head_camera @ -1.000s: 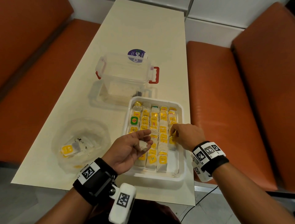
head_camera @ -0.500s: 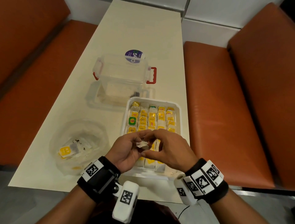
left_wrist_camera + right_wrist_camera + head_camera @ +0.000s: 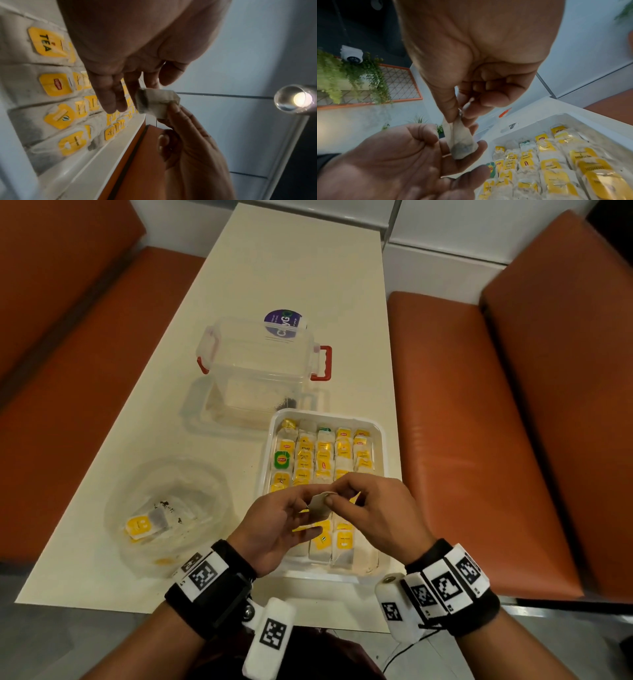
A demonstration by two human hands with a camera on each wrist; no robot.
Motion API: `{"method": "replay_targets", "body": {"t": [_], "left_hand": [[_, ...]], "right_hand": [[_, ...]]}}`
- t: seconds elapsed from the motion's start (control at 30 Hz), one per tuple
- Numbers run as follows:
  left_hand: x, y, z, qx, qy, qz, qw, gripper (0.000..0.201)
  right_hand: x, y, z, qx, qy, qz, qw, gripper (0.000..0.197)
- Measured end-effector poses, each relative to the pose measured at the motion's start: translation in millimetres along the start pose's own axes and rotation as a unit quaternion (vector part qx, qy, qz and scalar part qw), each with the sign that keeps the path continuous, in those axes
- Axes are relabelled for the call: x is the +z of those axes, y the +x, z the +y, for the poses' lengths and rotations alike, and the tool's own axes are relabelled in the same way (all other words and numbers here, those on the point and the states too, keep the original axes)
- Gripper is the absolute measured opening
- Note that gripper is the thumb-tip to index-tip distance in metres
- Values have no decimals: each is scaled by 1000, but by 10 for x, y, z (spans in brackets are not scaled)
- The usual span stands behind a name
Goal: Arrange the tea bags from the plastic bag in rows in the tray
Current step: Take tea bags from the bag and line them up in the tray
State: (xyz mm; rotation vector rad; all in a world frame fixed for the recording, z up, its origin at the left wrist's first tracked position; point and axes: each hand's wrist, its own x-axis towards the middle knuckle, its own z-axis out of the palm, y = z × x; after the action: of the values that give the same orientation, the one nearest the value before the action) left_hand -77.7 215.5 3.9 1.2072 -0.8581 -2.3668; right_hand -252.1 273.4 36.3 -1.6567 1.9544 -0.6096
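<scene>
A white tray [image 3: 383, 436] at the table's near right edge holds rows of tea bags [image 3: 323, 455] with yellow tags, plus one green tag at the left. Above the tray's near half, my right hand [image 3: 342, 497] pinches a small white tea bag [image 3: 320, 504] by its top between thumb and forefinger. In the right wrist view the tea bag [image 3: 462, 143] hangs down onto the fingers of my left hand [image 3: 436, 152]. That left hand [image 3: 294, 508] lies palm up with relaxed fingers touching the bag. The clear plastic bag [image 3: 164, 501] to the left still holds a yellow-tagged tea bag [image 3: 141, 525].
A clear lidded container [image 3: 260, 361] with red latches stands just behind the tray. A round purple sticker [image 3: 282, 321] lies beyond it on the cream table [image 3: 291, 261]. Orange benches [image 3: 479, 422] flank both sides of the table.
My right hand left the tray's right column, came to the left hand and took the tea bag by its top. The left hand's fingers have loosened beneath it.
</scene>
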Motion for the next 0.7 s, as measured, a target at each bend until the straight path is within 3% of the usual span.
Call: {"method": "replay_targets", "body": {"t": [0.2,0.7], "left_hand": [[25,-57,-6,62,172,-14,983,20],[70,-41,-15,94,208,-3,974,12]], "right_hand": [[-109,46,62,9,71,24,997,10],[-212,93,130,14,133,-2,991,8]]}}
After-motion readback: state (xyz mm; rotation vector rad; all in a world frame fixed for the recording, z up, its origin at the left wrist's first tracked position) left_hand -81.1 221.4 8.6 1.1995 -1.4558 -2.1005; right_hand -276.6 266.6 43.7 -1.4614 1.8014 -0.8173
